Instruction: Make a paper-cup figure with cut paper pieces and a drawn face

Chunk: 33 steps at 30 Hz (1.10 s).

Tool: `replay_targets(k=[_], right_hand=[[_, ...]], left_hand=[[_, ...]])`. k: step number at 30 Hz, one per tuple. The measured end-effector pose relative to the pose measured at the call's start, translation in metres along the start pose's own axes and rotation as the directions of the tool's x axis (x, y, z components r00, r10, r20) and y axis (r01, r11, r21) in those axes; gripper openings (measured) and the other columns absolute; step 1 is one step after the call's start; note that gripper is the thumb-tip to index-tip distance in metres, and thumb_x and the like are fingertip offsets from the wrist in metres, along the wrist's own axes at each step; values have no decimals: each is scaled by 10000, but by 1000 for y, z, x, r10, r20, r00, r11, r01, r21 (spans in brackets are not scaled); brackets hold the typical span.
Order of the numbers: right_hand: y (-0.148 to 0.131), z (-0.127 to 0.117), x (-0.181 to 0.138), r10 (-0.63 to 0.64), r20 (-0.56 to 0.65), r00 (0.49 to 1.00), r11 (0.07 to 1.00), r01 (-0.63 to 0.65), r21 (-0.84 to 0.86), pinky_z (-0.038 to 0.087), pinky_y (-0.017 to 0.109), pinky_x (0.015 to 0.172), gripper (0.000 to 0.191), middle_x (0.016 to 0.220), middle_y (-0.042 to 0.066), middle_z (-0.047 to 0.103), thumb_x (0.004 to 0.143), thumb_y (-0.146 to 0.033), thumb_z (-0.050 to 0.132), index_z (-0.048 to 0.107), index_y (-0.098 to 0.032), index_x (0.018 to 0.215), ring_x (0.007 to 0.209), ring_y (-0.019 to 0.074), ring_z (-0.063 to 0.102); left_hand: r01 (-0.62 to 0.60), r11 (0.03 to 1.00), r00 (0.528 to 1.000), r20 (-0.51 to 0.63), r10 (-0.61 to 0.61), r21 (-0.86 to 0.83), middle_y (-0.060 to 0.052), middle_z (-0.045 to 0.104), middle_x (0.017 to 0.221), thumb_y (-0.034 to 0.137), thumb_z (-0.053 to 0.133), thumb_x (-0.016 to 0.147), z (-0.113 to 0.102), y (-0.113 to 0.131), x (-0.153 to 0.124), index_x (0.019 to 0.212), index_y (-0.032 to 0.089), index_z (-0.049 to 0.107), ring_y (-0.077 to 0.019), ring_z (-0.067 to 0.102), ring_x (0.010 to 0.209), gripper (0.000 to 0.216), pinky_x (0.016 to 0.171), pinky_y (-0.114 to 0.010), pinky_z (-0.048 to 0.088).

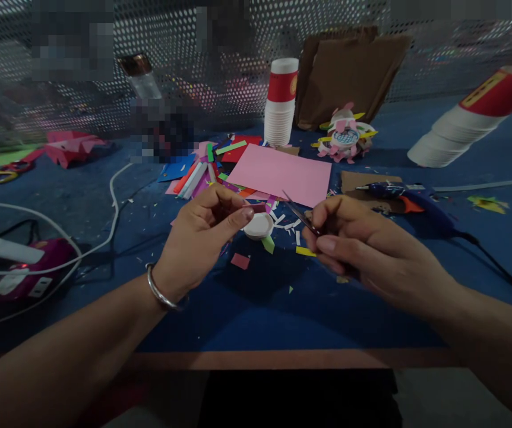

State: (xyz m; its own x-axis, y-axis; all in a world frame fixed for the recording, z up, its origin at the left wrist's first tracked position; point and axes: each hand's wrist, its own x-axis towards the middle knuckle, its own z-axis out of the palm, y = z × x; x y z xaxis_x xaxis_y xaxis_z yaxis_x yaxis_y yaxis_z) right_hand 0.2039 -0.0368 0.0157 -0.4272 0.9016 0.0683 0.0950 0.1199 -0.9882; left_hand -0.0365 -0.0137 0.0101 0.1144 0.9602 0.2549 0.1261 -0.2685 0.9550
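Observation:
My left hand point(205, 229) is closed in a pinch on a small dark red paper strip point(258, 208), held just above a white paper cup base point(258, 226) on the blue table. A metal bangle circles that wrist. My right hand point(363, 246) is closed around a pair of small scissors point(300, 215), whose blades point up and left toward the strip. The two hands are close together over scattered paper scraps.
A pink paper sheet point(283, 172) lies behind the hands, with coloured strips point(202, 172) to its left. Stacked paper cups point(280, 101) and a brown bag point(349, 74) stand at the back. A glue gun point(407, 199) lies right, a pink device with cables point(28, 279) left.

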Motion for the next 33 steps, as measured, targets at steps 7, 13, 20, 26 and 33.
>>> replay_targets(k=[7,13,20,26,33], right_hand=[[4,11,4,177,10,984,942,-173,289,137,240,411,323,635,-85,369,884,-466,755,617,-213,1029,481,54,248],[9,9,3,208,135,969,940,-236,246,154,257,451,294,611,-72,374,872,-433,785,628,-187,835,510,60,268],[8,10,4,81,42,996,964,-89,249,208,238,432,268,645,-73,480,859,-404,799,645,-185,845,475,38,276],[-2,13,7,-43,-88,995,999,42,-7,418,249,549,324,687,-22,618,830,-463,809,651,-187,770,603,104,532],[0,14,6,-67,-93,993,984,50,-168,463,257,603,318,760,-1,664,914,-501,711,664,-190,867,677,128,612]], left_hand=[[-836,443,540,341,770,324,-37,735,938,81,718,882,-1,6,-12,1089,233,709,-153,682,810,257,700,-291,597],[-873,374,486,501,716,313,-73,753,1021,56,650,901,-2,7,-17,1119,193,695,-165,716,874,262,775,-272,610],[-102,994,964,241,111,-50,-24,724,957,170,707,906,17,8,-24,1117,212,651,-136,719,851,222,747,-235,599],[464,805,867,378,-326,-370,5,675,871,299,823,838,31,10,-29,894,163,634,-117,709,800,239,695,-202,594],[429,809,900,268,-344,-401,31,713,776,210,832,825,33,8,-29,794,168,663,-94,722,756,177,668,-167,568]])
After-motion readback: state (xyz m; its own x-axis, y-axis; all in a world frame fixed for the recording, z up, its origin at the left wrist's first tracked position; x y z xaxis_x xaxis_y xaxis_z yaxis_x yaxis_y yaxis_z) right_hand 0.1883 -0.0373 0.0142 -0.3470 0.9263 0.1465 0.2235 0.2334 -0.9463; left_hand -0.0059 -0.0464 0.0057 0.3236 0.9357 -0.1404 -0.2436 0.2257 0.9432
